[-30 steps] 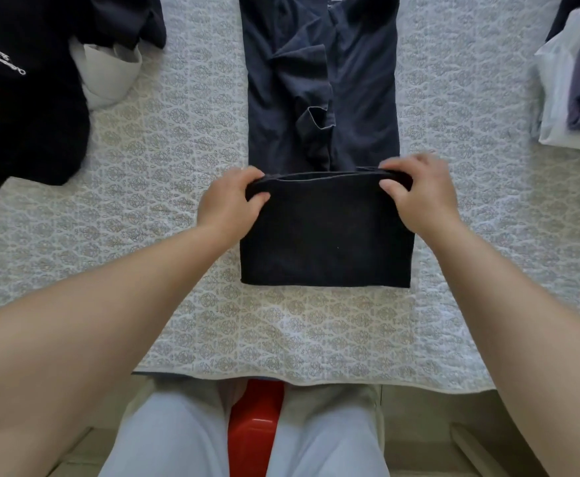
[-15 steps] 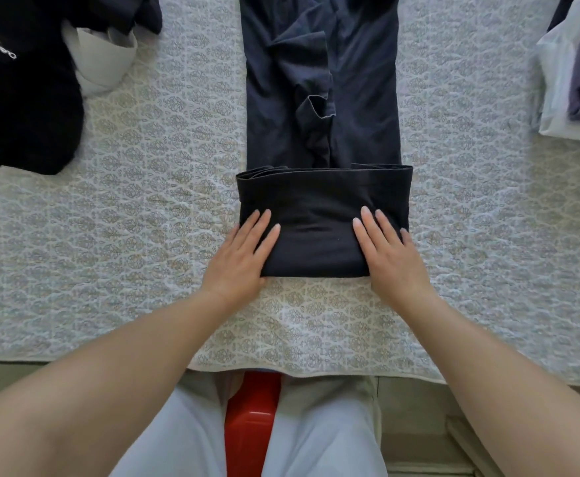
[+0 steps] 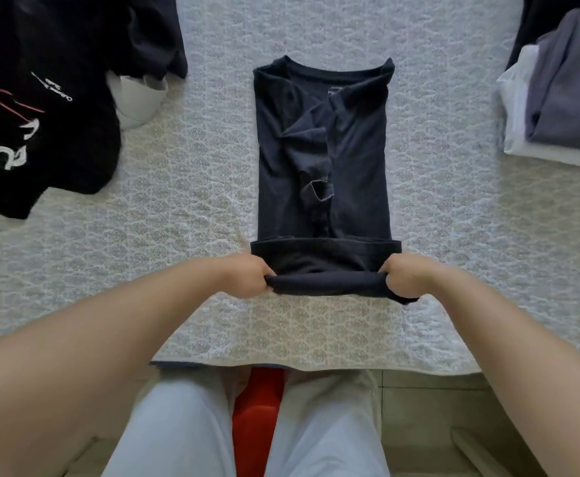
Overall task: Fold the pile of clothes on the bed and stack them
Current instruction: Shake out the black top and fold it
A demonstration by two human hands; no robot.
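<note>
A dark navy T-shirt (image 3: 323, 160) lies flat at the centre of the bed (image 3: 212, 166), which is covered by a pale patterned quilt. The garment is already narrowed into a long strip, sleeves turned inward, with the collar at 12 o'clock and the hem end at 6 o'clock. The hem end is doubled over once into a band across the strip. The left hand (image 3: 247, 278) is closed on the left corner of the near folded edge, fingers curled under the cloth. The right hand (image 3: 403, 278) is closed on the right corner of the same edge in like manner. Between the two hands the near edge is raised slightly off the quilt and drawn into a thick roll; the rest of the shirt rests on the bed. At 10 o'clock, well apart from the shirt, lies a loose pile of black clothes (image 3: 40, 98) with white and red print showing, and a white item (image 3: 137, 98) touches its right edge. At 2 o'clock, at the frame edge, stands a stack of folded clothes (image 3: 563, 98): a grey piece on a white one, with a dark piece behind. At 6 o'clock, below the bed edge, the person's light trousers (image 3: 178, 435) and a red object (image 3: 255, 414) between the knees are visible.
</note>
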